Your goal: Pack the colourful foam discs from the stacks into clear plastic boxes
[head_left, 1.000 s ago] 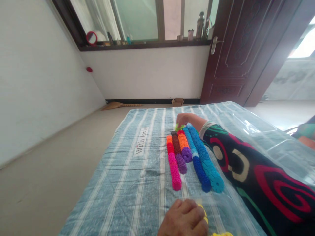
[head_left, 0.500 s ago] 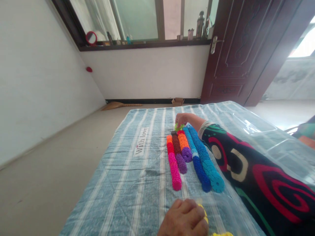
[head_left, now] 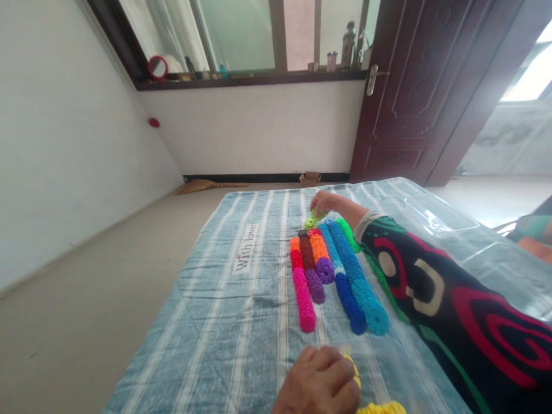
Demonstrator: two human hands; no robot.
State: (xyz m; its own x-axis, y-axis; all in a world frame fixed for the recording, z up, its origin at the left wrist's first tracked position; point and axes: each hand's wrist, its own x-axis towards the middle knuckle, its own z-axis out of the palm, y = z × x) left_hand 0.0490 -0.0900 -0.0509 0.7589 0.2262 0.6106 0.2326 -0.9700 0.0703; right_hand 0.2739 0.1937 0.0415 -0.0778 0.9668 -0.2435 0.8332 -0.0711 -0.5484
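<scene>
Compared with half a second ago, the right hand (head_left: 323, 202) has lifted slightly and moved toward the far edge of the counter (head_left: 207, 322), and its patterned sleeve (head_left: 426, 287) has swung right, uncovering a green roll (head_left: 348, 234). Its grip is pinching a lime-green disc (head_left: 319, 215) above another lime-green piece (head_left: 309, 223) at the rolls' far ends. The left hand (head_left: 319, 376) stays at the near edge, fingers curled beside yellow pieces (head_left: 383, 408); whether its grip holds one I cannot tell.

The rolls are stacked, ridged discs laid lengthwise: a pink-red-orange roll (head_left: 305, 307), a brown-purple roll (head_left: 307, 259), an orange-purple roll (head_left: 319, 250), a blue roll (head_left: 352, 305) and a thicker teal roll (head_left: 360, 276). Striped, creased cloth stretches from the pink end to the left edge, marked by a "With love" label (head_left: 246, 250). Clear, glossy plastic (head_left: 440, 215) lies toward the right edge.
</scene>
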